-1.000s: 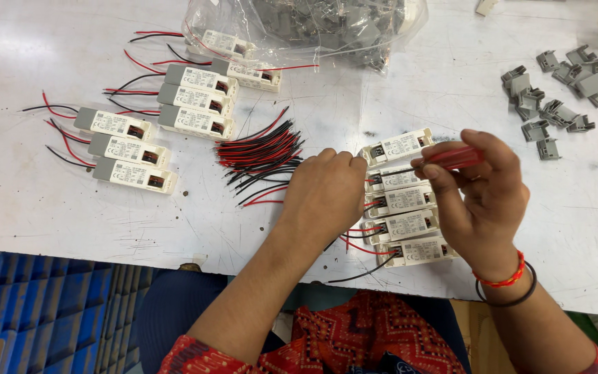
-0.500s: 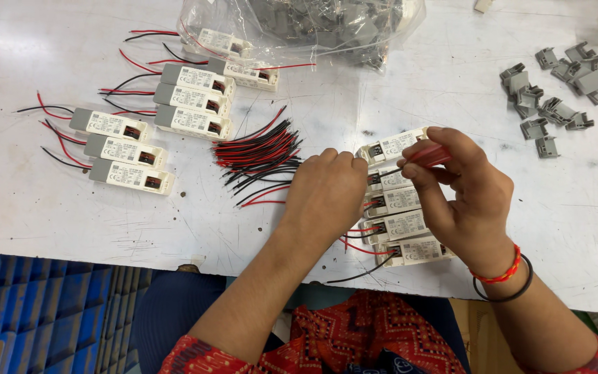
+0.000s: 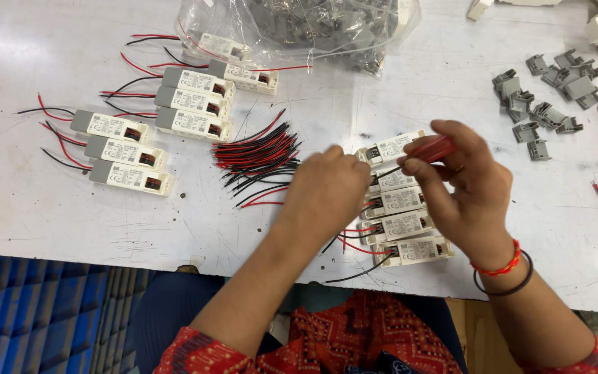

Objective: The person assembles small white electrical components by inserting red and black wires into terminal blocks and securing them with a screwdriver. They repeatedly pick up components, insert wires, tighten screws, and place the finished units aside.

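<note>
Since a moment ago my right hand (image 3: pixel 461 190) has lifted slightly, fingers clamped on the red-handled screwdriver (image 3: pixel 429 150), whose tip is now over the top white rectangular driver module (image 3: pixel 390 147) of the stack at the white table's (image 3: pixel 50 208) near edge. My left hand (image 3: pixel 327 194) stays curled over the stack's left ends; I cannot tell what its hidden fingertips grip. Red and black wires (image 3: pixel 354 242) trail from under it.
</note>
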